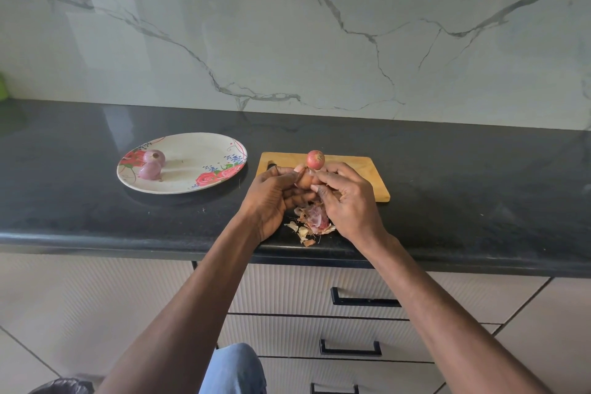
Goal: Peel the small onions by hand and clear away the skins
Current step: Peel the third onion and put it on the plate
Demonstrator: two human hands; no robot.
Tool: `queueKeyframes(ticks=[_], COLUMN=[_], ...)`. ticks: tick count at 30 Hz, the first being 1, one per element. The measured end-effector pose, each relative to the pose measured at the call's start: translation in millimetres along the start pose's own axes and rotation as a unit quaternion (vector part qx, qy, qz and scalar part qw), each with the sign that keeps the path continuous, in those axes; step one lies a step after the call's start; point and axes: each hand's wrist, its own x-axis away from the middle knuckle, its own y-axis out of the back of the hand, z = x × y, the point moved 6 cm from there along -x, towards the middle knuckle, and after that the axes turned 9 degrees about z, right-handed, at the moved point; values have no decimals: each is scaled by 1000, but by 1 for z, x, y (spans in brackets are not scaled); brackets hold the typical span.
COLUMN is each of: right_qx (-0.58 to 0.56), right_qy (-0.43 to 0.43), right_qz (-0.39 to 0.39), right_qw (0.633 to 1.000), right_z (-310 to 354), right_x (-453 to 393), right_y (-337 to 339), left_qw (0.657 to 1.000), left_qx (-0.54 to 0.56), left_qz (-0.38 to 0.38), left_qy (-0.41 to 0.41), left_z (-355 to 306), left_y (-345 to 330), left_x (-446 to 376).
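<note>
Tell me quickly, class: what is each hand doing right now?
Left hand: fingers curled round a small onion, holding it.
Right hand: fingers pinching at the same onion, seemingly its skin.

Both hands meet above the black surface (96, 201): the left hand (271, 195) and right hand (345, 198) pinch an onion (305, 181) between them. Skins (311, 221) lie at 6 o'clock below. Another onion (315, 159) sits on the wooden board (367, 176); two peeled onions (153, 163) rest on the floral plate (198, 150) at 9 o'clock.
</note>
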Motion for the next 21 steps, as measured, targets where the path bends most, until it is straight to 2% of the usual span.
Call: queueKeyframes(ticks=[21], right_qx=[-2], right_qy=[-16], right_qz=[-39], right_qw=[999], right_z=[0], right_x=[0], right_y=[9], left_qw=[999], left_qx=[-35], left_qz=[11], left_qy=[-14], left_z=[-1], left_y=[-1], left_x=[0])
